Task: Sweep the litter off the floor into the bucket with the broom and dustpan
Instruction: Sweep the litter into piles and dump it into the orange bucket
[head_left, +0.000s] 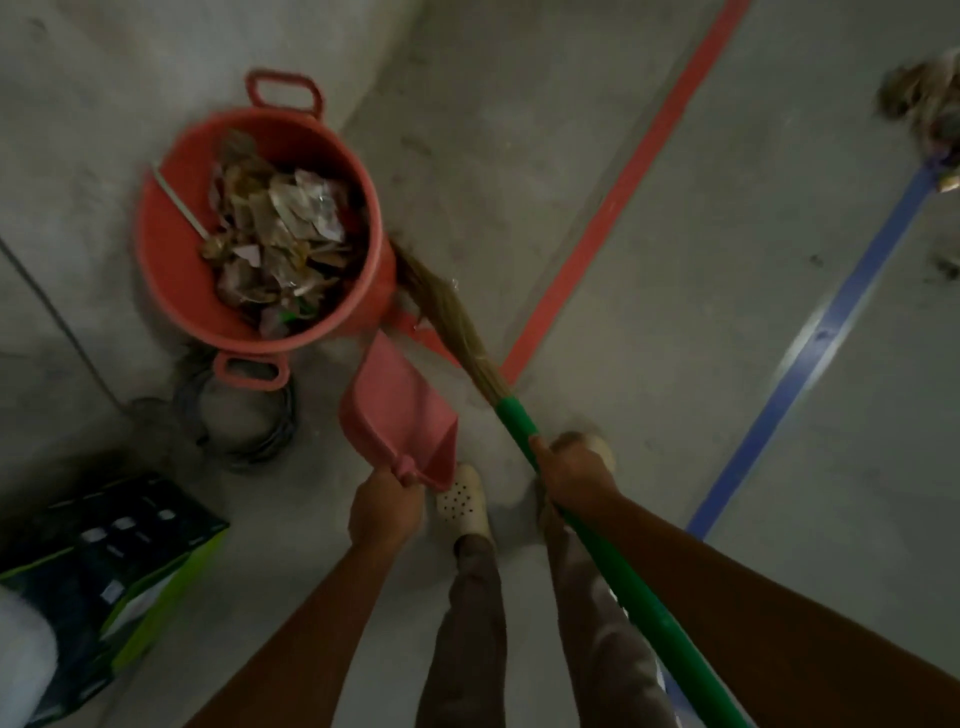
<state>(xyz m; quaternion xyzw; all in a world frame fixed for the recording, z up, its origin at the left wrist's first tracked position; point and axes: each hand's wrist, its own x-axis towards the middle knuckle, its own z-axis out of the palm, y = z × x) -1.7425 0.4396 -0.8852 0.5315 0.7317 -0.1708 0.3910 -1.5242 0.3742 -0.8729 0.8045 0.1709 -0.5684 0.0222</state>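
Two tools, one in each hand: my left hand (384, 506) is curled tight round the stub handle of the pink dustpan (400, 410), and my right hand (574, 470) is wrapped round the green shaft of the broom (621, 566), just below the bristles. The dustpan hangs tilted off the floor, its mouth toward the red bucket (156, 249) and just beside the bucket's near handle; I see nothing lying in it. The broom's straw tips rest against the bucket's wall. Most of the litter (280, 228) sits in the bucket, crumpled paper and wrappers. A blurred clump (919, 98) lies well apart, at the far end of the blue tape line (810, 364). I judge the scraps weigh almost nothing and will skitter or lift in a fast stroke, so short, gentle pulls suit them. The bristles look soft and will splay under pressure. The thin plastic pan seems light and stiff, best held by its handle with the lip flat on the floor.
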